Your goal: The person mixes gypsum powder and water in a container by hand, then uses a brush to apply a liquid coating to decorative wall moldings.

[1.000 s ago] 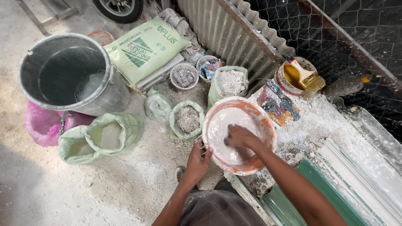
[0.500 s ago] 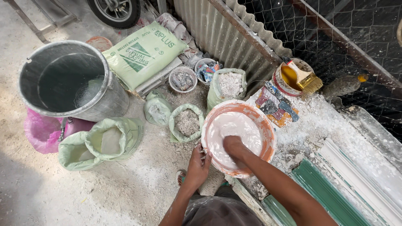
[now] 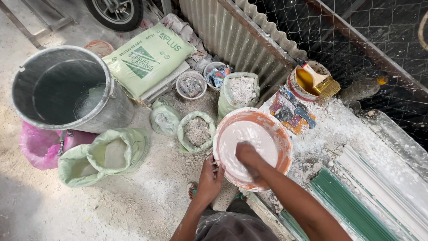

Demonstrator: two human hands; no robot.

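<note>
Head view: left hand [image 3: 210, 177] grips the near-left rim of the orange basin [image 3: 281, 139]; right hand [image 3: 248, 156], fingers curled, works inside the smooth white plaster mix [image 3: 245, 136], already lump-free, unpoured.

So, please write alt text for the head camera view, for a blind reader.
A person's right hand is sunk in white paste inside an orange bowl, while the left hand grips its rim. Around it stand a metal bucket and open sacks of powder.

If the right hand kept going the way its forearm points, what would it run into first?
The right hand already sits in the white mix; carrying on up-left, it would probably meet the orange basin at its far rim, though depth is unclear.
</note>
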